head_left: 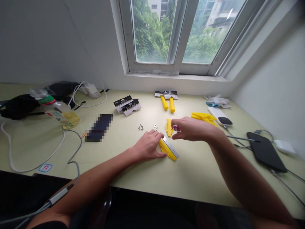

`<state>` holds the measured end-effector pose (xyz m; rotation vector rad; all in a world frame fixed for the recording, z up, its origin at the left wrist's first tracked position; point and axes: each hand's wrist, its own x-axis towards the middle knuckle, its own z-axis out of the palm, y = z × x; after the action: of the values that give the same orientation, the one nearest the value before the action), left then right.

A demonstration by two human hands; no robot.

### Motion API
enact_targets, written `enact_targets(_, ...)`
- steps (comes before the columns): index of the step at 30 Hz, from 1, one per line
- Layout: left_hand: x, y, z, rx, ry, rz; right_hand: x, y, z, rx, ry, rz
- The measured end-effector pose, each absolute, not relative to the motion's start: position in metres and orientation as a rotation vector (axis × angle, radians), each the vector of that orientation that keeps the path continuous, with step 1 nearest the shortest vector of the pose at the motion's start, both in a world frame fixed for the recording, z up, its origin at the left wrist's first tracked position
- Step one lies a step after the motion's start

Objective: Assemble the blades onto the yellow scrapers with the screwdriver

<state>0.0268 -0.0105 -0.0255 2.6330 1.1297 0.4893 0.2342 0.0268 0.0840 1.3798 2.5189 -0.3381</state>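
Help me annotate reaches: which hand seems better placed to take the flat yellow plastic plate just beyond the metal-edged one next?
Likely the right hand: it sits close beside that flat yellow plate, while the left hand grips the metal-edged yellow plate.

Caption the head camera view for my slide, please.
Left hand on a metal-edged yellow piece at a desk, right hand beside a second yellow piece.

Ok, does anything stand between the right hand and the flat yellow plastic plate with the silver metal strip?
Nothing visible stands between the right hand and the yellow plate with the silver strip. The left hand is at that plate's left end; another flat yellow plastic plate lies beyond it.
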Motion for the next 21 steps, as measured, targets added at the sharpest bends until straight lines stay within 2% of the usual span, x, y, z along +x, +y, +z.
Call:
enact_targets(5,0.016,-0.005,-0.020,2.650,1.010,0.498,0.233,0.032,0.078,1.307,2.520,-0.489)
enact_targets(11,0.004,0.002,-0.010,2.371,1.087,0.803,0.223,0.030,0.076,1.193,2.640,-0.643)
enact_targets(15,0.003,0.006,-0.011,2.239,1.153,1.015,0.213,0.026,0.074,1.184,2.733,-0.604)
enact_targets(21,0.005,0.008,-0.015,2.179,1.234,1.101,0.218,0.036,0.070,1.288,2.706,-0.601)
